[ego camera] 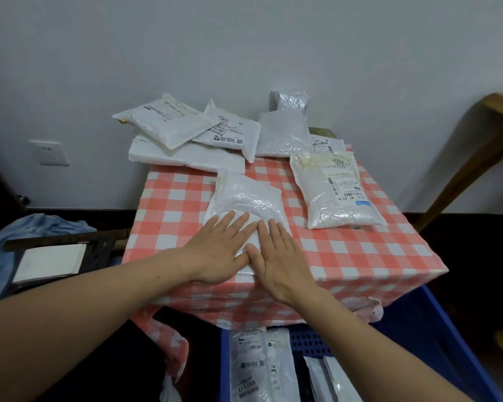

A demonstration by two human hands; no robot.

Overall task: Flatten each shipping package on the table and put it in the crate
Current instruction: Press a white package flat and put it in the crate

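Now, left hand (pixel 218 250) and right hand (pixel 279 256) flat-fingered, pressing bubble mailer (pixel 247 198), neighbouring package (pixel 337 192) labelled "A21B"

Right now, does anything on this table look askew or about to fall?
Yes: the bottom white mailer of the back-left heap juts out past the left edge of the checked tablecloth, so it could slip off.
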